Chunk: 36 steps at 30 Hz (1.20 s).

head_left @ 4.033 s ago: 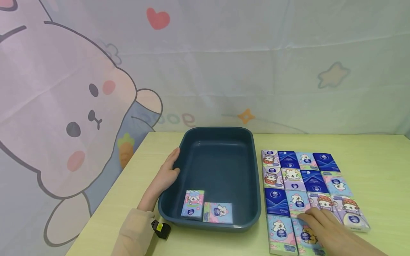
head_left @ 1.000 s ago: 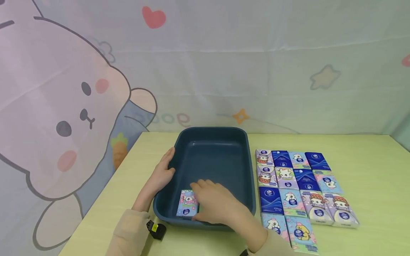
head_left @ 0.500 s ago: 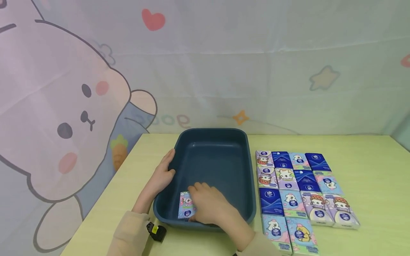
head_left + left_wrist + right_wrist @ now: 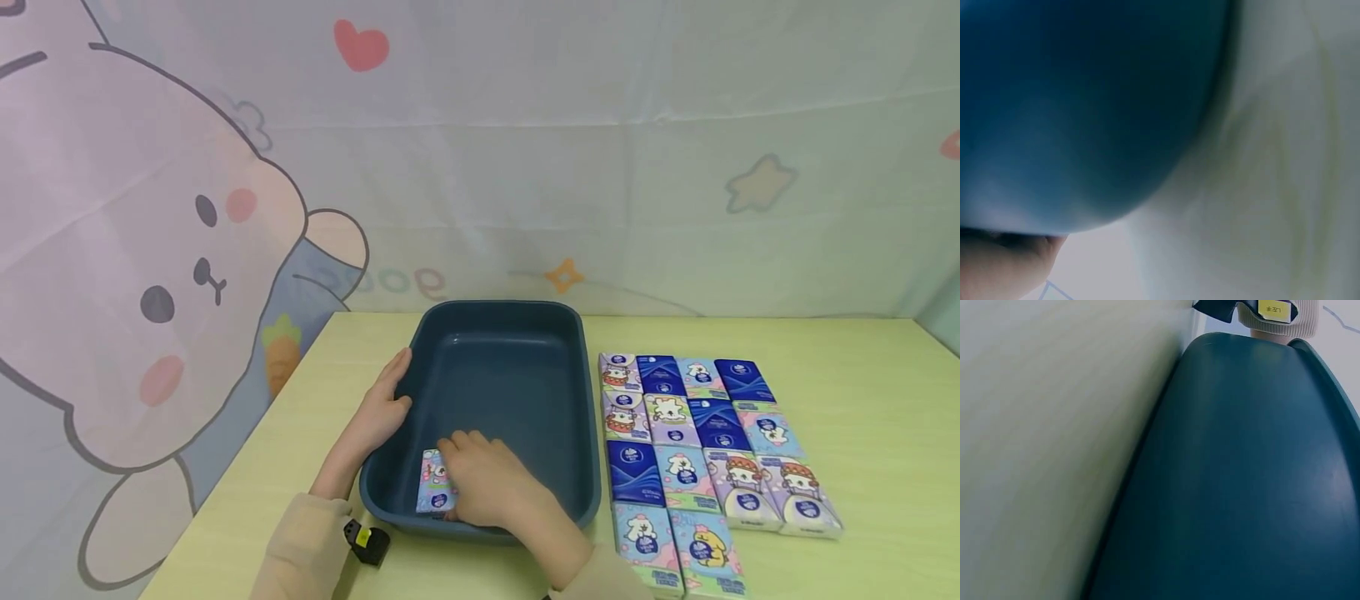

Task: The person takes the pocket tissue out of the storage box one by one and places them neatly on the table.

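Note:
A dark blue-green plastic bin (image 4: 517,375) stands on the table. My left hand (image 4: 378,417) rests along its left wall, fingers straight on the outside and thumb at the rim; in the left wrist view, part of the hand (image 4: 1007,265) shows below the bin. A small cartoon-printed tissue pack (image 4: 435,483) lies in the bin's near left corner. My right hand (image 4: 487,483) reaches over the near rim beside it, fingers and thumb curled down round a second pack, which the hand hides. The right wrist view shows only the bin's outer wall (image 4: 1241,475) and the table.
Several tissue packs (image 4: 682,467), plain blue and cartoon-printed, lie in close rows right of the bin. A black device with a yellow label (image 4: 366,540) sits at the left wrist. A printed cloth (image 4: 525,167) hangs behind the table.
My right hand has moved from the packs on the table into the bin, covering the second pack there, then shifted slightly left against the first pack. The left hand stays at the bin.

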Each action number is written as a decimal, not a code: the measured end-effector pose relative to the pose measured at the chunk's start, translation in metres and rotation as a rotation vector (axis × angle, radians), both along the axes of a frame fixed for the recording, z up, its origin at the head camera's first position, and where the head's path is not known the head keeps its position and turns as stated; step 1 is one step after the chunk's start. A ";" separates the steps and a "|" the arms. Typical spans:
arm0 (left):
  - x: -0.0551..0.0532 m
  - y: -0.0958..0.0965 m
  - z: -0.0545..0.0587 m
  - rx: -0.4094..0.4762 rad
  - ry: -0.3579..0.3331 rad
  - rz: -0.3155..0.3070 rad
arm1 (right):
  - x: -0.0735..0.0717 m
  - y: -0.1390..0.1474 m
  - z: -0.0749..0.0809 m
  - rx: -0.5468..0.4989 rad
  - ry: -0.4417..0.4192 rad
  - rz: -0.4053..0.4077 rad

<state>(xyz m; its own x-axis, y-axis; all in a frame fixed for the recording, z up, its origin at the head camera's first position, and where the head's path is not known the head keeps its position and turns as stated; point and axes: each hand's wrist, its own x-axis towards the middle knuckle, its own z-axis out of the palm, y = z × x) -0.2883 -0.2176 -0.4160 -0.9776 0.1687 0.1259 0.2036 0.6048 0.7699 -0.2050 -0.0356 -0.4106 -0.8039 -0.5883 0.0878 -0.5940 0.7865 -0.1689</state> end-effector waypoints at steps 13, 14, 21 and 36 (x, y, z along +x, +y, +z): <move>-0.001 0.000 -0.001 0.004 -0.016 -0.005 | -0.001 0.003 0.003 0.012 0.076 -0.010; -0.001 0.000 -0.001 0.003 -0.018 -0.005 | -0.001 0.004 0.003 0.009 0.084 -0.013; -0.001 -0.001 -0.001 -0.015 -0.007 0.000 | 0.004 0.011 0.016 -0.028 0.103 -0.036; -0.002 -0.001 0.000 -0.016 -0.011 -0.016 | 0.019 0.044 0.038 -0.154 0.087 -0.062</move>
